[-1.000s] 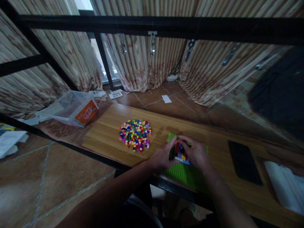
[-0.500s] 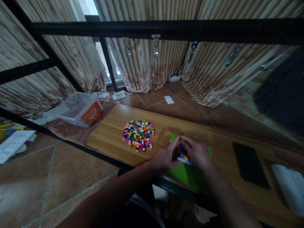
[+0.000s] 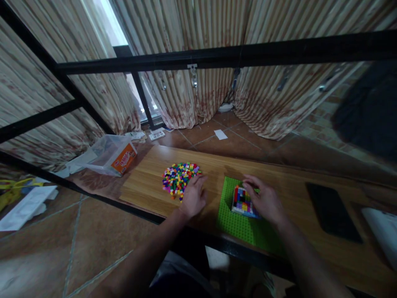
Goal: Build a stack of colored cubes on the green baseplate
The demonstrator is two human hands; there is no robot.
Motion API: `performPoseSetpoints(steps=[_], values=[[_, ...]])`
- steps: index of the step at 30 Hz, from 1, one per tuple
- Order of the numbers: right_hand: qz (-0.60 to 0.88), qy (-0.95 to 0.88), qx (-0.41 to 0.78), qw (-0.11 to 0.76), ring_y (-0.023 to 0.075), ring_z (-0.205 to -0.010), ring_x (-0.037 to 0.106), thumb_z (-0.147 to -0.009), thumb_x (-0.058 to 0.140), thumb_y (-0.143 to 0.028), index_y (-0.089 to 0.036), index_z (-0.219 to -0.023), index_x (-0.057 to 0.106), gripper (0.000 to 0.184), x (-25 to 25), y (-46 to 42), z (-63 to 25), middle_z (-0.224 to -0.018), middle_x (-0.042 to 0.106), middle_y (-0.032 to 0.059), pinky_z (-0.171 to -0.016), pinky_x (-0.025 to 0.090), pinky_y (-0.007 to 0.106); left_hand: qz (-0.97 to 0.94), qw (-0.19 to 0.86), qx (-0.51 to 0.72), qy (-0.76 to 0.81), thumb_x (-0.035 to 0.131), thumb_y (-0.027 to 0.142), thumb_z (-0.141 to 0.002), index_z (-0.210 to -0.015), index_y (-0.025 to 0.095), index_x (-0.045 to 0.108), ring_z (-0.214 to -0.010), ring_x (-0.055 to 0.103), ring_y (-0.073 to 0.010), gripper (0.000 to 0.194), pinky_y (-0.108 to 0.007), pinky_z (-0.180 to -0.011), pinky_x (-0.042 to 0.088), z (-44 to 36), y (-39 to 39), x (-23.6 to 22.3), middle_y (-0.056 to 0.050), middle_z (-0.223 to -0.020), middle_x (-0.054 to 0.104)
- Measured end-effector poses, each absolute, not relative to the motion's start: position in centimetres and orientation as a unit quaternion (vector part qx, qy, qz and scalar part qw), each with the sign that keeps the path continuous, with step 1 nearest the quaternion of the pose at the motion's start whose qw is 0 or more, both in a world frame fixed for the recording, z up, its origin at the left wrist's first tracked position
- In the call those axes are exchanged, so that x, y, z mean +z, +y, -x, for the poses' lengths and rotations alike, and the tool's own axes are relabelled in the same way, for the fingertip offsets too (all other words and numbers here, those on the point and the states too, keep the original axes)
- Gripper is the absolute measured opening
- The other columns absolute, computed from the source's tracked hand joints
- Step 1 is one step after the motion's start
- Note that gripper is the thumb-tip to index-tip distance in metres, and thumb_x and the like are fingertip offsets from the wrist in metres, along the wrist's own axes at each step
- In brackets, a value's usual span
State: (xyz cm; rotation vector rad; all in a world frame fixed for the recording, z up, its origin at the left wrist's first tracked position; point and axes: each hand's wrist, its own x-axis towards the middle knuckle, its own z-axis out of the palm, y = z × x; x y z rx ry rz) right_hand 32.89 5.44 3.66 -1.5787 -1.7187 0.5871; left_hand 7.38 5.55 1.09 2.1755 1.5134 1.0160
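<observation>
A square block built of coloured toy bricks (image 3: pixel 242 200) sits on a green studded baseplate (image 3: pixel 228 219). My right hand (image 3: pixel 265 200) is at the block's right side, thumb and index finger apart near its far right corner; whether they touch it I cannot tell. At the right edge of a loose pile of small multicoloured bricks (image 3: pixel 176 178) is my left hand (image 3: pixel 194 196), its fingers loosely bent and apart. It covers part of the pile, and no brick shows in its fingers.
The wooden board (image 3: pixel 142 182) carries the pile and baseplate. A dark flat rectangular object (image 3: pixel 333 211) lies to the right, beside a white object (image 3: pixel 380 227). A clear plastic tub (image 3: pixel 108 155) with an orange label stands at the left. A black metal bar (image 3: pixel 198 60) crosses beyond the board.
My left hand has left the brick block and moved left to the loose pile. My right hand has stayed beside the block, its fingers spread wider. The view has shifted slightly.
</observation>
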Motion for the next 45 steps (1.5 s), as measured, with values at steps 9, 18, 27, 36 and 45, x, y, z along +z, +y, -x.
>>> performPoseSetpoints(steps=[9, 18, 27, 36, 45], values=[[0.616, -0.638, 0.224, 0.405, 0.0232, -0.100, 0.070, -0.090, 0.053, -0.047, -0.023, -0.110, 0.071, 0.036, 4.1, 5.2, -33.6, -0.111, 0.075, 0.0071, -0.092, 0.054, 0.040, -0.841, 0.038, 0.182, 0.508, 0.055, 0.012, -0.085, -0.095, 0.020, 0.074, -0.106, 0.057, -0.0243, 0.023, -0.044, -0.099, 0.046, -4.5, 10.3, 3.0, -0.009, -0.110, 0.065], [0.596, -0.621, 0.224, 0.457, 0.0225, -0.093, 0.071, -0.088, 0.056, -0.045, -0.023, -0.102, 0.073, 0.031, 4.3, 5.4, -34.1, -0.103, 0.076, 0.0060, -0.090, 0.055, 0.040, -0.855, 0.032, 0.140, 0.498, 0.058, 0.012, -0.086, -0.086, 0.020, 0.072, -0.106, 0.056, -0.0255, 0.016, -0.043, -0.098, 0.045, -5.1, 10.3, 3.5, -0.009, -0.106, 0.066], [0.575, -0.612, 0.253, 0.481, 0.0219, -0.095, 0.070, -0.088, 0.057, -0.043, -0.024, -0.099, 0.074, 0.028, 5.2, 4.5, -32.9, -0.103, 0.076, 0.0053, -0.088, 0.054, 0.038, -0.665, 0.360, 0.425, 0.498, 0.061, 0.021, -0.086, -0.089, 0.018, 0.072, -0.082, 0.067, -0.0174, 0.012, -0.030, -0.080, 0.053, -9.3, 6.1, 3.3, -0.004, -0.086, 0.072], [0.514, -0.691, 0.304, 0.407, 0.0197, -0.091, 0.069, -0.091, 0.057, -0.041, -0.027, -0.103, 0.074, 0.026, 5.8, 2.6, -30.3, -0.099, 0.074, 0.0034, -0.081, 0.055, 0.034, -0.499, 0.545, 0.509, 0.442, 0.073, 0.022, -0.075, -0.097, 0.017, 0.069, -0.083, 0.070, -0.0157, 0.023, -0.030, -0.082, 0.057, -13.6, 3.6, 3.7, -0.004, -0.088, 0.074], [0.487, -0.688, 0.301, 0.447, 0.0185, -0.087, 0.067, -0.092, 0.058, -0.039, -0.027, -0.096, 0.076, 0.022, 5.9, 2.4, -29.4, -0.093, 0.072, 0.0035, -0.079, 0.054, 0.034, -0.528, 0.506, 0.507, 0.458, 0.070, 0.021, -0.079, -0.102, 0.017, 0.067, -0.085, 0.071, -0.0171, 0.023, -0.031, -0.083, 0.057, -14.3, 3.5, 3.6, -0.006, -0.092, 0.074]])
